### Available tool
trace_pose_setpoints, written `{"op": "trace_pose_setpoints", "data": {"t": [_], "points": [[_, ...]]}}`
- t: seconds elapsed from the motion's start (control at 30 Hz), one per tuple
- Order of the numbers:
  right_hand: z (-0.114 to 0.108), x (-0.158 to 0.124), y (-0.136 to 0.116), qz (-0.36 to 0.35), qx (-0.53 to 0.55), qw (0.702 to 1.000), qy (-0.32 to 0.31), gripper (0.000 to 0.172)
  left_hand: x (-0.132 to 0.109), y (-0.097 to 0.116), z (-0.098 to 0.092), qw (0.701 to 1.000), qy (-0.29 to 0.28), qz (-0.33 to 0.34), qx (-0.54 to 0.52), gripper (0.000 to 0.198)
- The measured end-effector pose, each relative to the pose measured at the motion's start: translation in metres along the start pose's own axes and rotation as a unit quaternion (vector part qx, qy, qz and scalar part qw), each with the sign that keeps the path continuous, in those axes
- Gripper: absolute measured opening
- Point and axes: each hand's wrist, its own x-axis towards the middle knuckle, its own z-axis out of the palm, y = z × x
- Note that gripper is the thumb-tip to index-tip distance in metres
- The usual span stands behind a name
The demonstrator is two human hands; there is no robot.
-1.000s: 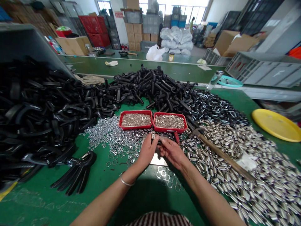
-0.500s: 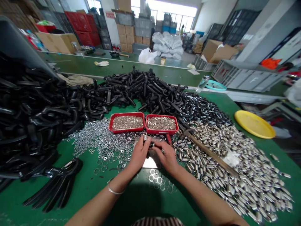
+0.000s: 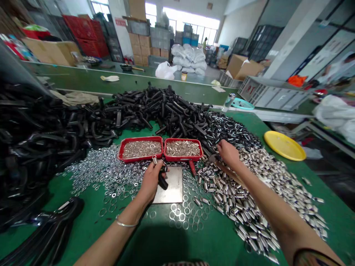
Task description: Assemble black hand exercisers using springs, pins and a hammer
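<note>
Fingers [image 3: 155, 169] of the left hand [image 3: 149, 183] were curled tight around a short black plastic handle [image 3: 163, 182] with a small steel coil spring [image 3: 154, 161] at its top, over the left edge of a flat grey metal plate [image 3: 172, 188]. At two o'clock from the plate, the right hand [image 3: 229, 153] lay palm-down on a heap of silver coil springs [image 3: 249, 201], just beside a hammer's metal head [image 3: 211, 159]. Whether it gripped anything could not be told. Two red plastic trays [image 3: 163, 146] sat at twelve o'clock.
</note>
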Motion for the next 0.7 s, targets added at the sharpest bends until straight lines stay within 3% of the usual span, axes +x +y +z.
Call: {"op": "trace_pose_setpoints", "data": {"t": [0.13,0.23,0.3,0.37,0.43,0.5,0.6,0.7], "points": [[0.002,0.048,0.012,0.021,-0.027,0.996,-0.077,0.025,-0.005,-0.009,0.006,1.0,-0.026,-0.014,0.011,0.042],[-0.002,0.051,0.015,0.015,-0.034,0.994,-0.102,0.027,-0.006,-0.011,0.003,0.999,-0.025,-0.011,0.017,0.042],[-0.01,0.041,0.02,0.01,-0.038,0.996,-0.086,0.031,-0.006,-0.011,-0.003,1.0,-0.007,-0.011,0.006,0.042],[-0.017,0.018,0.023,-0.021,-0.02,0.999,-0.02,0.036,-0.005,-0.012,-0.008,1.0,0.006,-0.01,-0.007,0.041],[-0.018,-0.018,0.015,-0.126,0.084,0.985,0.077,0.036,-0.007,-0.013,-0.007,1.0,0.005,-0.008,-0.014,0.041],[-0.012,-0.062,-0.006,-0.216,0.214,0.952,0.021,0.032,-0.009,-0.012,0.0,1.0,-0.006,-0.009,-0.013,0.04],[0.002,-0.119,-0.049,-0.27,0.31,0.91,-0.053,0.026,-0.015,-0.008,0.01,1.0,-0.023,-0.01,0.001,0.041],[0.014,-0.145,-0.079,-0.337,0.319,0.885,-0.038,0.017,-0.023,0.0,0.012,0.998,-0.045,0.005,0.036,0.041]]}}
